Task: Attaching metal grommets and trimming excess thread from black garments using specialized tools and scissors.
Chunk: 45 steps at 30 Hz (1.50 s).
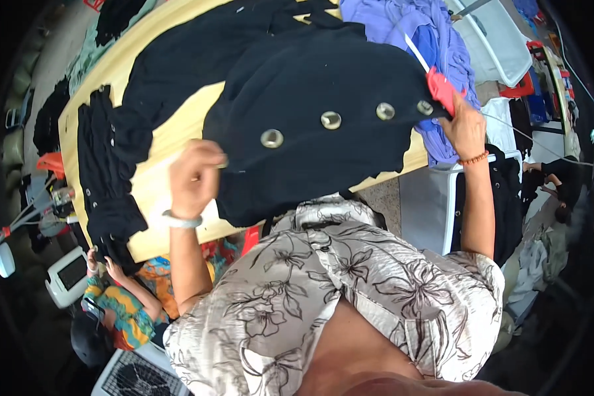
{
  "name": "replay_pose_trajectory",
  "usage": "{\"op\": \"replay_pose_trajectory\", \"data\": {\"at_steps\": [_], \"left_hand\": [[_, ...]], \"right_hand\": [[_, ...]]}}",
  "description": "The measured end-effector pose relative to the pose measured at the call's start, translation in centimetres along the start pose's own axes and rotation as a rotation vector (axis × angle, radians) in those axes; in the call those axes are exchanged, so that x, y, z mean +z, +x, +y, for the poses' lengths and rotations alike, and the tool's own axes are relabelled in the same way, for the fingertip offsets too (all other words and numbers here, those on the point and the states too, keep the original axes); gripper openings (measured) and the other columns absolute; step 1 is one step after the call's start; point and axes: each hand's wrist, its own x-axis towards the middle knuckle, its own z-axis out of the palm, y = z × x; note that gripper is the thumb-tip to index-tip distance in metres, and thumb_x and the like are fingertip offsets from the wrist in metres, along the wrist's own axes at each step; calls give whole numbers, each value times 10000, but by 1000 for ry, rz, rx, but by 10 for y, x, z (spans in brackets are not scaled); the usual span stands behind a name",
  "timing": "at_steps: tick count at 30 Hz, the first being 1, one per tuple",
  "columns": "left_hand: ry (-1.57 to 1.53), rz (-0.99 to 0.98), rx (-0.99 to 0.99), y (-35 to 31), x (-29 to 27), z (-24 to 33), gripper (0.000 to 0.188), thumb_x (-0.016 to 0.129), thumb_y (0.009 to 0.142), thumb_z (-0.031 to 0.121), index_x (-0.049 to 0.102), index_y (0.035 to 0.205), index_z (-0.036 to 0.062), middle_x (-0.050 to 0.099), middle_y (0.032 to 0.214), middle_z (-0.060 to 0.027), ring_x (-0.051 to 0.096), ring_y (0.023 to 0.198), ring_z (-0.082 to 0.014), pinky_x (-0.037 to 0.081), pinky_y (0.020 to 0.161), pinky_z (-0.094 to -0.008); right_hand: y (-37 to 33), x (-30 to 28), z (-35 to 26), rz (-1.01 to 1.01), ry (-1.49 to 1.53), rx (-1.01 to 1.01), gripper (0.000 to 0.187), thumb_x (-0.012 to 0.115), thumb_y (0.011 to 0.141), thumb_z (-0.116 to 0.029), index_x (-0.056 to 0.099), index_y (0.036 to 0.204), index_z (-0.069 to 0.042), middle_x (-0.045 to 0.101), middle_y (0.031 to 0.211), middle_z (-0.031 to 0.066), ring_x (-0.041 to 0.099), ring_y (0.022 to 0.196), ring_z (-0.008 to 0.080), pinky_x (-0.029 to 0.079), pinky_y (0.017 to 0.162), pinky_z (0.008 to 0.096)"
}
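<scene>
A black garment (317,79) spreads over the table in front of me, with a row of round metallic buttons (330,120) along its near part. At its right end my right hand (467,132) is closed around a red-handled tool (441,87) with a narrow pale blade pointing up and left. The garment's corner meets that hand's fingers. Beside the garment's left edge, my left hand (195,178) is curled with thumb and fingers drawn together, slightly blurred. Whatever its fingertips hold is too unclear to name.
More black garments (102,171) lie at the table's left. Purple cloth (409,20) hangs over the right end, near a white bin (501,43). Another person (122,303) in a patterned top is at the lower left, hands at black cloth. A wooden tabletop (171,142) shows between garments.
</scene>
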Motion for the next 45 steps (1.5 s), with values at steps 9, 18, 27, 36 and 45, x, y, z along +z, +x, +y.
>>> {"op": "replay_pose_trajectory", "data": {"at_steps": [9,18,27,36,45], "left_hand": [[107,-152,-375,-37,70,8,298,713,732,-43,603,1000,26,573,952,-125,589,869,-316,494,736,-378],[171,-67,-282,-46,71,-3,251,712,744,-54,592,947,30,567,901,-89,568,770,-237,466,664,-322],[-61,-54,-350,-56,73,-12,172,641,751,-113,633,856,24,590,905,-57,540,714,-150,442,650,-249],[299,88,-23,-29,84,28,325,748,754,37,659,1066,50,619,1074,-129,571,990,-322,465,841,-387],[156,-176,-113,-4,132,6,202,759,767,15,618,910,33,582,837,-92,623,725,-244,516,640,-331]], "right_hand": [[-61,-32,-35,-412,-71,114,342,689,785,-49,571,1105,-26,594,1127,176,613,1015,368,521,782,447],[-51,-26,-109,-303,474,-367,328,684,757,-30,599,1072,-53,630,977,121,595,999,313,457,874,393],[-47,-15,-143,-678,574,-441,225,657,866,-154,546,1023,-36,657,739,173,671,739,359,526,647,450],[-61,-31,-125,-656,643,-278,242,641,852,-87,569,1079,-47,665,872,196,661,823,375,524,723,444],[-89,-41,-112,-666,483,-187,239,637,884,-182,566,1082,-70,651,791,173,660,762,365,507,668,456]]}}
